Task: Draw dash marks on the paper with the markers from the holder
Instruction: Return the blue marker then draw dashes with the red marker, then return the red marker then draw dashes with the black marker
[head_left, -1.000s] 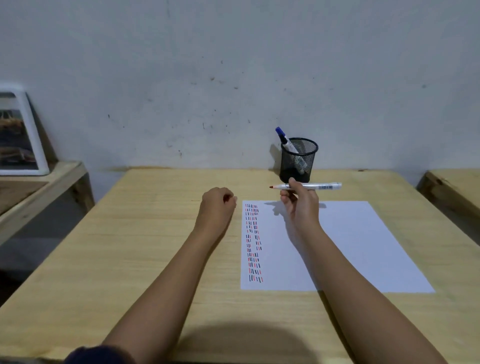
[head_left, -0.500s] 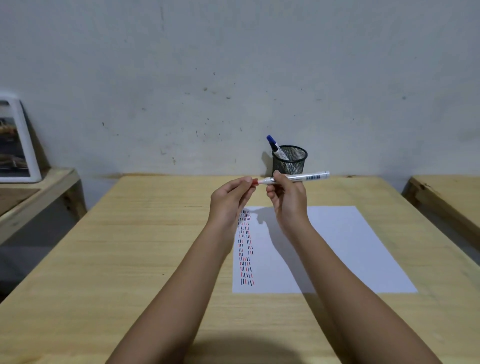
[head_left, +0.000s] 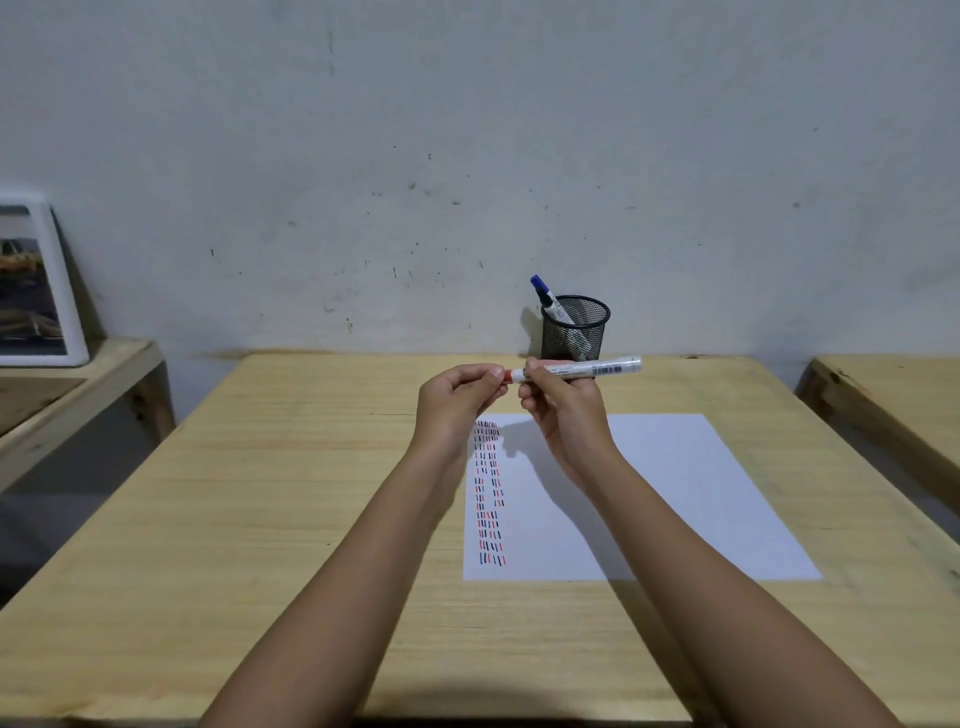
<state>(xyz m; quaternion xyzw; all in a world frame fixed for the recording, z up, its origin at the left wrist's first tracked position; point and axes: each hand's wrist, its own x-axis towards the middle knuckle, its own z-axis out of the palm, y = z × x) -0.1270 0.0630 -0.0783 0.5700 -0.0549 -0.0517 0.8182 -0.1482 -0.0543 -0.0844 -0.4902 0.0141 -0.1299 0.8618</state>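
My right hand (head_left: 566, 415) grips a white-barrelled red marker (head_left: 597, 369), held level above the top of the white paper (head_left: 675, 493). My left hand (head_left: 457, 400) pinches the red cap (head_left: 511, 375) at the marker's left end; whether the cap is fully seated I cannot tell. Columns of red and dark dash marks (head_left: 488, 493) run down the paper's left edge. Behind my hands, a black mesh holder (head_left: 576, 327) holds a leaning blue-capped marker (head_left: 545, 293).
The paper lies on a light wooden table (head_left: 260, 519) set against a grey wall. A lower wooden bench with a white picture frame (head_left: 41, 291) stands at the left. Another wooden bench (head_left: 893, 395) sits at the right.
My left hand rose from the table to the marker's bare red tip. The tip is now covered by the red cap. My right hand kept the marker level.
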